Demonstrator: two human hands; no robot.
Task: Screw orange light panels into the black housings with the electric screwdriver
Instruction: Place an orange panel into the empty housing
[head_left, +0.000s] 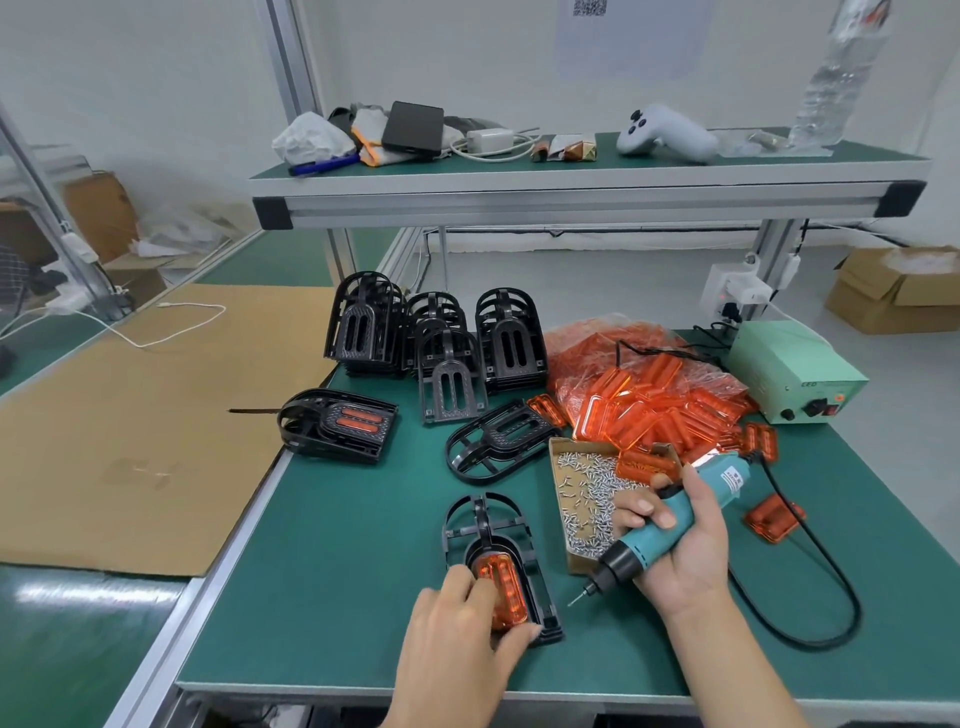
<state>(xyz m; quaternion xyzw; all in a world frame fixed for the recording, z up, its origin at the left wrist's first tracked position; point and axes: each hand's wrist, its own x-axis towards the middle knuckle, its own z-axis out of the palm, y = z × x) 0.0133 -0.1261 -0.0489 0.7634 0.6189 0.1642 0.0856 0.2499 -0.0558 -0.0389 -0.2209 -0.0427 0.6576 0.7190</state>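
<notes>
Orange panel (501, 590) in one black housing (498, 561), left grip (462, 623) pinching it, right grip (680, 551) clasping one teal screwdriver (670, 525)

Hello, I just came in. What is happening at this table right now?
A person is assembling lights. The left hand holds an orange light panel in a black housing on the green table. The right hand grips the electric screwdriver, its tip in the air beside the housing, not yet on it. A box of screws, a bag of panels and stacked empty housings lie behind. One finished unit sits apart, at the left.
</notes>
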